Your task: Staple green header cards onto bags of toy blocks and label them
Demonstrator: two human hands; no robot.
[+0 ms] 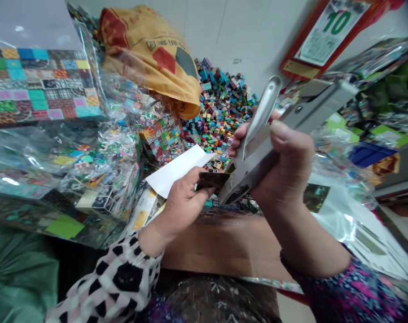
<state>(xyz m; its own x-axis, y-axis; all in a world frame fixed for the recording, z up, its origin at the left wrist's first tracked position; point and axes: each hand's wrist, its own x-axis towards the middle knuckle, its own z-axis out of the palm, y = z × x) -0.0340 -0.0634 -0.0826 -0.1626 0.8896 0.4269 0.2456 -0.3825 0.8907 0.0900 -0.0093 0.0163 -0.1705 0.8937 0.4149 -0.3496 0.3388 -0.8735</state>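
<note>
My right hand point(284, 166) grips a large grey metal stapler point(274, 130), thumb on top of its body, its silver lever sticking up. The stapler's mouth points down-left. My left hand point(183, 202) pinches a folded white card point(178, 170) together with a dark printed packet top point(212, 180), whose edge sits at the stapler's mouth. Both hands hover over a brown wooden tabletop point(224, 244).
A heap of small coloured cubes point(220, 107) lies behind the hands against the wall. Clear plastic bags of cubes point(99, 148) pile up on the left, under a yellow sack point(153, 54). More packed bags point(368, 125) sit on the right. A red wall calendar point(328, 36) hangs above.
</note>
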